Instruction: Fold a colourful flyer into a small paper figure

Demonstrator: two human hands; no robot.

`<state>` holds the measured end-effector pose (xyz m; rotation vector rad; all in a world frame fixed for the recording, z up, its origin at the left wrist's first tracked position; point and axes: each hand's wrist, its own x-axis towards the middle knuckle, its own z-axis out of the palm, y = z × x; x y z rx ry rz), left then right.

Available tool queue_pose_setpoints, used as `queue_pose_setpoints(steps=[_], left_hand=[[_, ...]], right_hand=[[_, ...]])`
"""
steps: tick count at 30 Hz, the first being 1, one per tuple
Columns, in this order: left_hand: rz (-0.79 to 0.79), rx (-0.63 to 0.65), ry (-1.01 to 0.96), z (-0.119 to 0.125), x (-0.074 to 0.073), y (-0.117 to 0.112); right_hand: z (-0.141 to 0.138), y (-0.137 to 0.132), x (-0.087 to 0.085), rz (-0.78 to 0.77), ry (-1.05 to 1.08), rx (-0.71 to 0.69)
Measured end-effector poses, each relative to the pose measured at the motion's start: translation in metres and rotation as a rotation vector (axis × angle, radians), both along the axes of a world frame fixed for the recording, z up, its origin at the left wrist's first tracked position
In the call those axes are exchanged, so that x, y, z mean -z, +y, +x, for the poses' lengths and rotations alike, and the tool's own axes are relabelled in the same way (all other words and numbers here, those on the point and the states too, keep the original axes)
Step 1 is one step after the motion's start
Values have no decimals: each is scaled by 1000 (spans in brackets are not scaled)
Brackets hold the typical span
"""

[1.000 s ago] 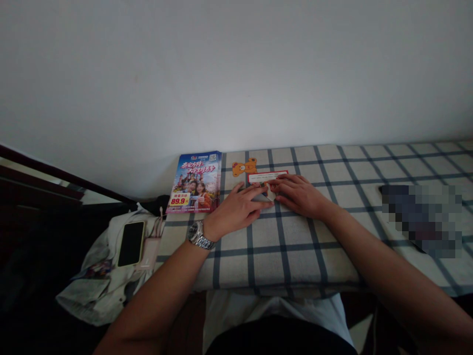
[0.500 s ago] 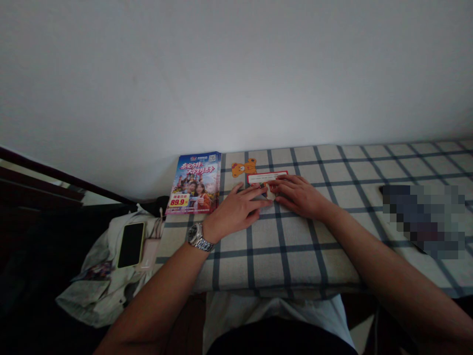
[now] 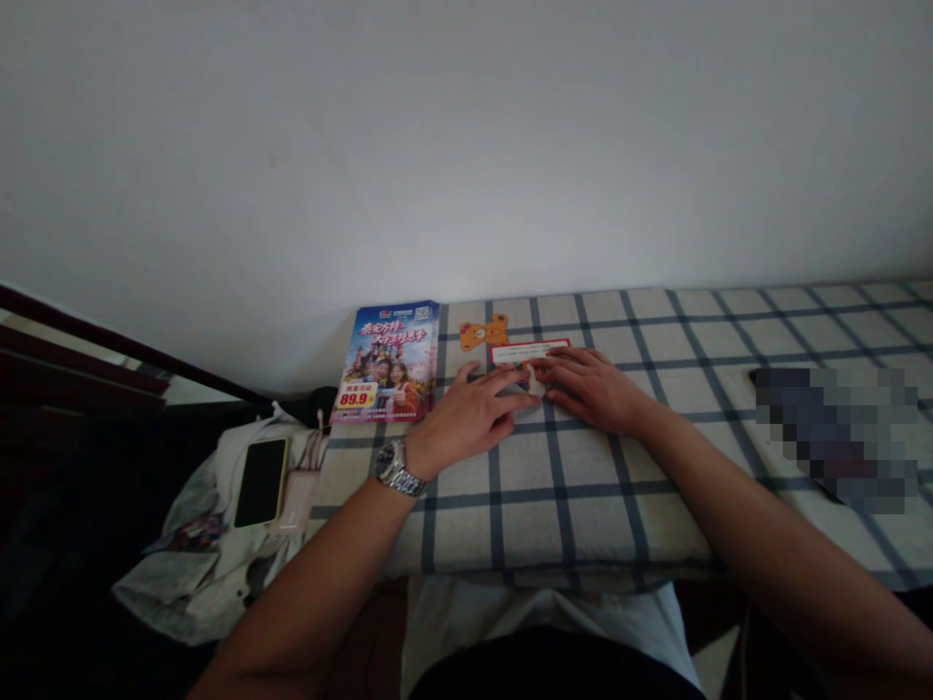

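A small red-bordered printed card (image 3: 531, 353) lies on the checked cloth, its lower part hidden under my hands. My left hand (image 3: 477, 413), with a metal-band watch (image 3: 397, 470) at the wrist, reaches over the card's lower left with fingers spread. From the other side, my right hand (image 3: 590, 389) lies palm down, its fingertips on the card's right part. The fingertips of both hands nearly meet over a pale and coloured patch; whether they pinch it is hard to see. An orange bear picture (image 3: 484, 332) shows just above the card's left corner.
A stack of colourful flyers (image 3: 386, 365) sits left of my hands against the wall (image 3: 466, 146). Farther left, a phone (image 3: 260, 483) and a pinkish flat device (image 3: 297, 503) rest on pale fabric (image 3: 182, 603). A blurred-out dark object (image 3: 816, 437) lies at the right on the cloth (image 3: 598, 506).
The view has shifted very slightly. Both hands stay at the card, with only tiny finger movement.
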<state>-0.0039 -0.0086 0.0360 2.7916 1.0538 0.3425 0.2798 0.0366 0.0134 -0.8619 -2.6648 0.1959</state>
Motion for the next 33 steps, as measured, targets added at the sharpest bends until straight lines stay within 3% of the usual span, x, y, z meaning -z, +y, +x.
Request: queue_pose_setpoints(steps=[14, 33], left_hand=[[41, -9, -20, 5, 4, 2], [-56, -27, -98, -1, 5, 6]], right_hand=[[-1, 1, 1, 11, 13, 11], [-3, -2, -1, 10, 9, 4]])
